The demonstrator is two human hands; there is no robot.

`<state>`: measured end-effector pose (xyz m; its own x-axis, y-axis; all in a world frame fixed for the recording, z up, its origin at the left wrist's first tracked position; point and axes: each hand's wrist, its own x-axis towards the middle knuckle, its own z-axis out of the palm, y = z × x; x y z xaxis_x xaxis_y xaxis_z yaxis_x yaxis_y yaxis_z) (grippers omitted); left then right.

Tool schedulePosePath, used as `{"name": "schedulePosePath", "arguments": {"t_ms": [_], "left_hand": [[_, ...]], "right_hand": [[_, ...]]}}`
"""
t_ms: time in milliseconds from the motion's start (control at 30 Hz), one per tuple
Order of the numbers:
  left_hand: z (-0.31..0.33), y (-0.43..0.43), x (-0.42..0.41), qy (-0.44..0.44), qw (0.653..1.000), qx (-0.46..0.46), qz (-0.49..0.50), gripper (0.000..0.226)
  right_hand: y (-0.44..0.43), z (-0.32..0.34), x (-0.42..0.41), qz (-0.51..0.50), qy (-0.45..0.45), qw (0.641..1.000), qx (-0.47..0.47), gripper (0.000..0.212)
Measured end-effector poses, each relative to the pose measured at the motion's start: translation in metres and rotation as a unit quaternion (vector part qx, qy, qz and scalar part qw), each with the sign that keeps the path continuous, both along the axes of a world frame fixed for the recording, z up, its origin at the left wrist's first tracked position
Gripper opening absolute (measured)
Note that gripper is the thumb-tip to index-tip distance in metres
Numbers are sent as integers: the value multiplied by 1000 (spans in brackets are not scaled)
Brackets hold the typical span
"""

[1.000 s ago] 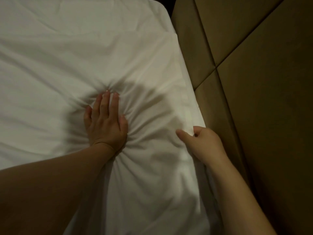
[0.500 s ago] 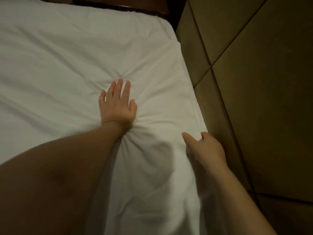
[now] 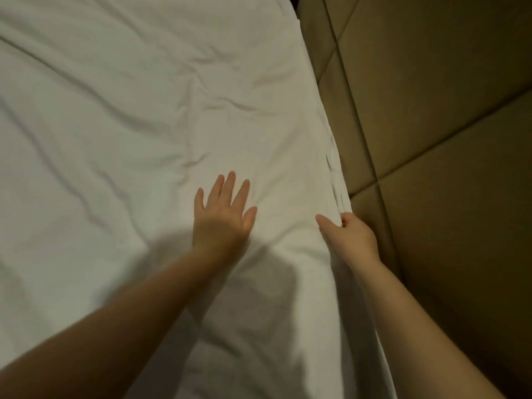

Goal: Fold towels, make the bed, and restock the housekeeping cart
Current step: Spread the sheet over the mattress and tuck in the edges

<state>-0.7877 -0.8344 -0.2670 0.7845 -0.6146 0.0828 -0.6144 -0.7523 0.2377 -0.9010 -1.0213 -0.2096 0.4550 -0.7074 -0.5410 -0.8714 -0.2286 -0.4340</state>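
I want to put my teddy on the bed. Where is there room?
The wide sheet left of and beyond the left hand is bare, though wrinkled. It is crowded near the right hand, which pinches the sheet's edge beside the padded panel.

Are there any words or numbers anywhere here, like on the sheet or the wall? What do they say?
None: no text can be read anywhere.
The sheet is plain white, with no tag or label showing.
The wall panels carry no writing or sign.
The left hand and right hand show no writing either.
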Motion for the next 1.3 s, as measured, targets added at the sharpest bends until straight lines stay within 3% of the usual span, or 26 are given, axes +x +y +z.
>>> {"name": "schedulePosePath", "arguments": {"t_ms": [100, 200, 267, 400, 567, 833, 933, 1100, 1300], "left_hand": [[12, 9, -61, 46, 999, 24, -7, 55], [18, 28, -117, 79, 994, 71, -34, 58], [21, 40, -146, 83, 992, 83, -40, 58], [22, 59, -193, 81, 993, 76, -47, 58], [11, 100, -257, 40, 992, -4, -119, 53], [10, 159, -332, 42, 980, 20, -195, 52], [16, 187, -356, 61, 974, 60, -212, 55], [15, 227, -380, 39, 973, 59, -220, 59], [9, 231, -388, 25, 968, 71, -239, 65]], "right_hand": [[21, 2, -41, -29, -14, 999, 9, 71], [32, 8, -83, -142, -63, 978, 141, 67], [37, 10, -111, -133, -48, 974, 177, 55], [53, 9, -164, -71, -21, 991, 112, 38], [91, 8, -237, -48, 52, 997, -7, 58], [147, 5, -333, -156, 62, 980, -109, 47], [168, 6, -366, -219, 43, 970, -96, 42], [183, 4, -392, -346, -94, 933, -3, 31], [187, -8, -399, -353, -92, 929, -66, 21]]}}
